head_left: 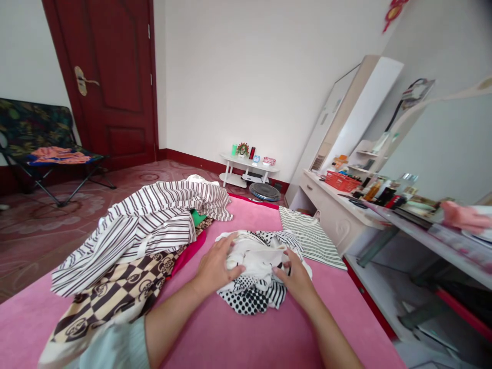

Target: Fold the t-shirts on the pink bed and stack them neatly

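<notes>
A crumpled white garment with black polka dots and stripes (251, 256) lies bunched on the pink bed cover (230, 333) in front of me. My left hand (217, 264) rests against its left side, thumb and fingers spread apart. On the opposite side, my right hand (295, 277) touches the cloth with its thumb and fingers apart; some fingertips are hard to see among the folds. Behind the bundle, a flat green-and-white striped garment (311, 236) is spread near the bed's right edge.
To the left lie a heaped striped shirt (138, 220) and a brown checkered garment (115, 287). A dressing table (330, 205) holding bottles and a red basket (342, 180) stands at the right. A white side table (246, 163) and a folding chair (34, 128) are farther off.
</notes>
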The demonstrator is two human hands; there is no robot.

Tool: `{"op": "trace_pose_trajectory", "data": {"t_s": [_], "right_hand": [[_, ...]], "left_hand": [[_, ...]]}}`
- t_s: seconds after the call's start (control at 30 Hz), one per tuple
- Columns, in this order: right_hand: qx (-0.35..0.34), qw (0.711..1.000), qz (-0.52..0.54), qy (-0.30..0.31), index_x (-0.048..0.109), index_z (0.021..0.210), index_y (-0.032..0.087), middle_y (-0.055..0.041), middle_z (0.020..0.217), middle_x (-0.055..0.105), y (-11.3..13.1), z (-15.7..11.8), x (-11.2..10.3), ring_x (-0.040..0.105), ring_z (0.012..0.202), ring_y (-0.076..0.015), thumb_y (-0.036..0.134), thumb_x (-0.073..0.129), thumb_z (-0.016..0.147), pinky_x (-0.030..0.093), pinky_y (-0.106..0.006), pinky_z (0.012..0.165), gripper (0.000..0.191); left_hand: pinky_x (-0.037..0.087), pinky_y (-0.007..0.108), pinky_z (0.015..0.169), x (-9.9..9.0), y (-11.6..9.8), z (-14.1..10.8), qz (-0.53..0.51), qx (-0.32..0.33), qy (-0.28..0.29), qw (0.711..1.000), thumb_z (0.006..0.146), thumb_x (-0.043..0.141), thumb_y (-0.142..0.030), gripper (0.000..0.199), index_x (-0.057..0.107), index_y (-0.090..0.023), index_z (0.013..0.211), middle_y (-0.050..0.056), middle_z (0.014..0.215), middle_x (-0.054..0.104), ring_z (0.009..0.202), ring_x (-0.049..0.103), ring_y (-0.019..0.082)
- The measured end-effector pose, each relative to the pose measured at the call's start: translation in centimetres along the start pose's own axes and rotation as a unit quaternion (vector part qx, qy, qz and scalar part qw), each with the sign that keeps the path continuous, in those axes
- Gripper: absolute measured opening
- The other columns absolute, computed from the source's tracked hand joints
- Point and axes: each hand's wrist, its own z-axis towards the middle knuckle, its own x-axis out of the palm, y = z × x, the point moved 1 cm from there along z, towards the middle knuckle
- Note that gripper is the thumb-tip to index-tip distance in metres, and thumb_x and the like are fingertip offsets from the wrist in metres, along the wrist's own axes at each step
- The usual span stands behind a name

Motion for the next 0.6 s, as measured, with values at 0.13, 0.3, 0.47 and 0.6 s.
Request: {"op": "trace_pose_trajectory", "data": {"t_s": [0.13, 0.3, 0.47, 0.6], "right_hand": [[-0.015, 0.994, -0.086, 0.071, 0.063, 0.098, 0.019, -0.0067, 0.1, 0.062, -0.4, -0.4, 0.7, 0.057, 0.09, -0.0235, 0.031, 0.063, 0.065, 0.044, -0.033, 0.078, 0.035], [0.017, 0.993, 0.111, -0.029, 0.064, 0.088, 0.015, -0.0054, 0.08, 0.066, -0.6, 0.3, -1.2, 0.06, 0.078, -0.0229, 0.035, 0.06, 0.071, 0.047, -0.034, 0.071, 0.026], [0.045, 0.854, 0.388, -0.344, 0.061, 0.097, 0.016, -0.006, 0.09, 0.066, -0.7, 1.1, -6.2, 0.062, 0.077, -0.0205, 0.041, 0.067, 0.068, 0.051, -0.035, 0.068, 0.039], [0.051, 0.771, 0.421, -0.476, 0.058, 0.095, 0.017, -0.0049, 0.09, 0.062, -2.0, 1.4, -9.3, 0.061, 0.076, -0.02, 0.036, 0.067, 0.066, 0.052, -0.038, 0.066, 0.036]], "left_hand": [[0.046, 0.032, 0.08, -0.4, 0.1, -0.1, 0.031, -0.006, 0.051, 0.998, 0.072, 0.063, -0.029, 0.053, 0.052, -0.031, 0.124, 0.002, 0.115, 0.061, 0.096, 0.059, 0.023], [0.045, 0.029, 0.077, -1.8, -0.2, 0.3, -0.07, 0.003, -0.017, 0.997, 0.078, 0.049, -0.019, 0.025, 0.055, -0.022, 0.103, 0.001, 0.095, 0.063, 0.085, 0.059, 0.019], [0.045, 0.03, 0.083, -3.9, 1.2, 1.5, -0.201, -0.066, -0.259, 0.942, 0.086, 0.047, -0.033, 0.021, 0.047, -0.02, 0.104, 0.003, 0.096, 0.059, 0.092, 0.057, 0.019], [0.039, 0.037, 0.097, -3.9, 3.2, 1.6, -0.223, -0.12, -0.276, 0.927, 0.086, 0.048, -0.04, 0.027, 0.056, -0.018, 0.101, 0.007, 0.101, 0.063, 0.105, 0.055, 0.025]]}}
